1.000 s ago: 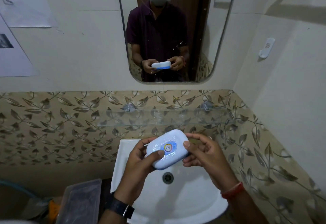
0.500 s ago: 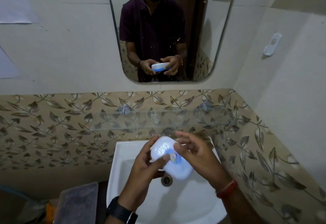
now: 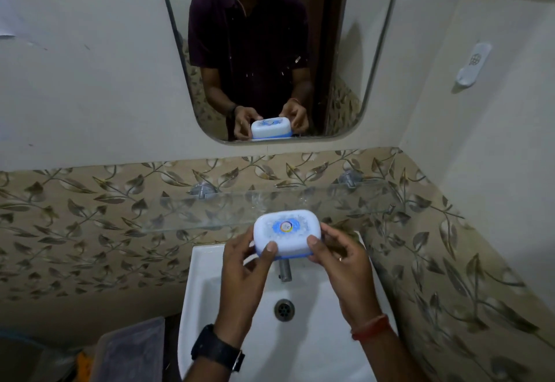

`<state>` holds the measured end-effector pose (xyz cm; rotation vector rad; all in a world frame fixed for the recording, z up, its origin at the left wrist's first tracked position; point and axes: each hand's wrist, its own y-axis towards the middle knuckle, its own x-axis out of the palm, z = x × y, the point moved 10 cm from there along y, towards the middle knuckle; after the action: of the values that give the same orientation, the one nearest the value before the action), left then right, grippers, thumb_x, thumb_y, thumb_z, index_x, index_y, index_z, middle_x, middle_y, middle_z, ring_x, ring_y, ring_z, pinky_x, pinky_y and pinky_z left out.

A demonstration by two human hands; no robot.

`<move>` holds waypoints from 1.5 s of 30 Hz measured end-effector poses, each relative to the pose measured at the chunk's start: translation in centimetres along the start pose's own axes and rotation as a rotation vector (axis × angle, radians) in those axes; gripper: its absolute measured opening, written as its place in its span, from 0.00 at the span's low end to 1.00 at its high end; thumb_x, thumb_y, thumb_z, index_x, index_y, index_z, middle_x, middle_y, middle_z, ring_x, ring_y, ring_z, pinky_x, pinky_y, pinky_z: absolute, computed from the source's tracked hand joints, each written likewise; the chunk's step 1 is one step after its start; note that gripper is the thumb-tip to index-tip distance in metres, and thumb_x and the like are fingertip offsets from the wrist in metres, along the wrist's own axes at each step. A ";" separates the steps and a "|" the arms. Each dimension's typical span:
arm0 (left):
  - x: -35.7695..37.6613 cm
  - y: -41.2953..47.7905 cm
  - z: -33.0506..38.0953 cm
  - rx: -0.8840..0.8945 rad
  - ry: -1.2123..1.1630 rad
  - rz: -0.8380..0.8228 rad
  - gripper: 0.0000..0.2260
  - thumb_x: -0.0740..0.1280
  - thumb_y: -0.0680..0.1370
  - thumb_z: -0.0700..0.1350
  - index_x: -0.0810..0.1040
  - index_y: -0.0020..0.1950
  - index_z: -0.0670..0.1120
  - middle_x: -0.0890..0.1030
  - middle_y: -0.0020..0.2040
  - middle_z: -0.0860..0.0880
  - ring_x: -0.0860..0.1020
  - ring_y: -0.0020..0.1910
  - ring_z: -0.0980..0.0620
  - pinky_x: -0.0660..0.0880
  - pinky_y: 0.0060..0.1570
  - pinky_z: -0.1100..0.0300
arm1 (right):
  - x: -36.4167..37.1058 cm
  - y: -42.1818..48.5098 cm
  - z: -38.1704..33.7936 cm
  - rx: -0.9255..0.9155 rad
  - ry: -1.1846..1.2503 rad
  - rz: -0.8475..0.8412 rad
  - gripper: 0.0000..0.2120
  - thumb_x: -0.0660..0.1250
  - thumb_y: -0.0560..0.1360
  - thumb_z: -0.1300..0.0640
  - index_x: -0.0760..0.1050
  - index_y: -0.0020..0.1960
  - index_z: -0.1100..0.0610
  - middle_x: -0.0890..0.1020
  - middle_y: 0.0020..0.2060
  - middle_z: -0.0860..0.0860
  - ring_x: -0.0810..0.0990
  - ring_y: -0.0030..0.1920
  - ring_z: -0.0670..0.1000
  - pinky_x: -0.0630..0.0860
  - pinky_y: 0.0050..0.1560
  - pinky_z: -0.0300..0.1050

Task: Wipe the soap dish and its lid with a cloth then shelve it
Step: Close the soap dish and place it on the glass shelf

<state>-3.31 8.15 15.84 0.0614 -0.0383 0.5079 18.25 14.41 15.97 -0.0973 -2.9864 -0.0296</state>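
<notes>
A person is holding the closed soap dish (image 3: 286, 233) level at the front edge of the glass shelf (image 3: 210, 210), its long axis running along the shelf, with the left hand (image 3: 246, 261) and right hand (image 3: 339, 257) curling round opposite ends. Half a second ago it was tilting lower over the sink (image 3: 204, 276). Whether it is resting on the shelf is unclear.

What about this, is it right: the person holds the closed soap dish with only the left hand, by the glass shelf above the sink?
Not only the left. The head view shows both the left hand and the right hand gripping the closed soap dish, one at each end, by the glass shelf above the sink.
</notes>
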 end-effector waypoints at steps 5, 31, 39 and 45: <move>1.6 5.7 3.9 0.178 0.323 -0.046 0.16 0.75 0.76 0.49 0.84 0.62 0.49 0.87 0.54 0.51 0.85 0.52 0.55 0.82 0.50 0.60 | 1.0 5.4 -1.4 -0.058 -0.199 0.065 0.15 0.76 0.72 0.55 0.83 0.57 0.57 0.88 0.43 0.52 0.82 0.32 0.38 0.76 0.30 0.32; 3.9 9.3 3.3 0.438 0.554 0.220 0.19 0.65 0.83 0.47 0.73 0.72 0.42 0.78 0.66 0.46 0.71 0.67 0.48 0.70 0.66 0.56 | -2.9 8.7 -0.1 -0.461 -0.478 0.288 0.13 0.70 0.76 0.52 0.79 0.60 0.52 0.82 0.53 0.49 0.80 0.52 0.48 0.80 0.52 0.51; 17.6 -4.4 -4.4 0.872 0.652 -0.560 0.10 0.65 0.79 0.41 0.76 0.60 0.49 0.80 0.54 0.50 0.77 0.53 0.49 0.72 0.55 0.55 | -8.2 6.5 4.2 -0.628 -0.520 0.311 0.13 0.67 0.76 0.61 0.76 0.61 0.61 0.78 0.59 0.57 0.79 0.49 0.46 0.74 0.50 0.31; 20.7 -2.7 -14.4 0.440 0.659 -0.531 0.13 0.67 0.79 0.40 0.76 0.63 0.46 0.78 0.59 0.48 0.76 0.58 0.48 0.73 0.59 0.56 | -12.6 11.0 13.4 -0.224 -0.735 0.295 0.11 0.70 0.74 0.67 0.79 0.56 0.61 0.82 0.51 0.59 0.81 0.47 0.56 0.75 0.45 0.35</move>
<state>16.39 16.85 2.44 0.3222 0.7200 -0.0217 29.36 24.90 0.94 -0.7172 -3.6366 -0.3692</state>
